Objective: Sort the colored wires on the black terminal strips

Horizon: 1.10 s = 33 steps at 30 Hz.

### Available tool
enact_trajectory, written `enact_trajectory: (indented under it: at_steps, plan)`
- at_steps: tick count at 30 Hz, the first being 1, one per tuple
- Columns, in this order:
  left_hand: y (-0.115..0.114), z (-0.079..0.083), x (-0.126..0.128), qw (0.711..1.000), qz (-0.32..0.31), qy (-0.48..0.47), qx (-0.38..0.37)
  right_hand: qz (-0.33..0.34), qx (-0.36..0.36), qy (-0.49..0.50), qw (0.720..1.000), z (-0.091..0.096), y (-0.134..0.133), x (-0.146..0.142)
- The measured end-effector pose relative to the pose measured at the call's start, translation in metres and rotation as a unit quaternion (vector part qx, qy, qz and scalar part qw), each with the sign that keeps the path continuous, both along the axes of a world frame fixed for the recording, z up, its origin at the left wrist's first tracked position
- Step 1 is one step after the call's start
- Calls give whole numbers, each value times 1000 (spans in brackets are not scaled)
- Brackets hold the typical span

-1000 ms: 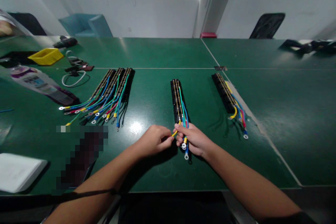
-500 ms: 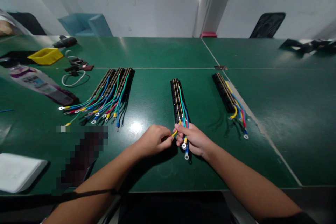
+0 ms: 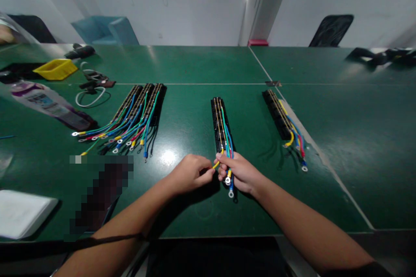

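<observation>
A black terminal strip (image 3: 219, 122) lies lengthwise in the middle of the green table (image 3: 195, 65), with yellow, green and blue ring-lug wires running off its near end. My left hand (image 3: 190, 174) is closed in a pinch on the end of a yellow wire (image 3: 216, 165) at that near end. My right hand (image 3: 238, 172) is curled around the strip's near end and its wire bundle (image 3: 229, 177), thumb against the yellow wire. The two hands nearly touch.
Three wired strips (image 3: 143, 106) lie side by side at the left, another strip (image 3: 277, 114) at the right. A yellow bin (image 3: 56, 69), a white cable coil (image 3: 87, 97), a plastic bag (image 3: 48, 103) and a white pad (image 3: 22, 213) sit at the left. A blurred patch covers something near my left forearm.
</observation>
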State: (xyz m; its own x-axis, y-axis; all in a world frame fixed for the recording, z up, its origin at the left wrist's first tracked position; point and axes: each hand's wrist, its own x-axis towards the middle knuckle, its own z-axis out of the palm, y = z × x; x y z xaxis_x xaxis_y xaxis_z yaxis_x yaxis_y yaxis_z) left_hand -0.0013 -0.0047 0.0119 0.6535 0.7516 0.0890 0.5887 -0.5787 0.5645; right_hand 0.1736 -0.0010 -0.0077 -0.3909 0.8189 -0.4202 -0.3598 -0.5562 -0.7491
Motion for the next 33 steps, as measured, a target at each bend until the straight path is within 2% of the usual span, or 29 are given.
enact_trajectory:
  at_steps: [5,13,21,33]
  plan:
    - [1,-1,0,1000,21,-6,-9,3,0,0,1000,0,0,0]
    - [-2,3,1,1000,2,-28,-14,4,-3,-4,1000,0,0,1]
    - [1,-2,0,999,27,-23,-15,1,-6,1,1000,2,-1,1]
    - [0,-3,0,999,27,-42,-22,0,-8,0,1000,0,0,0]
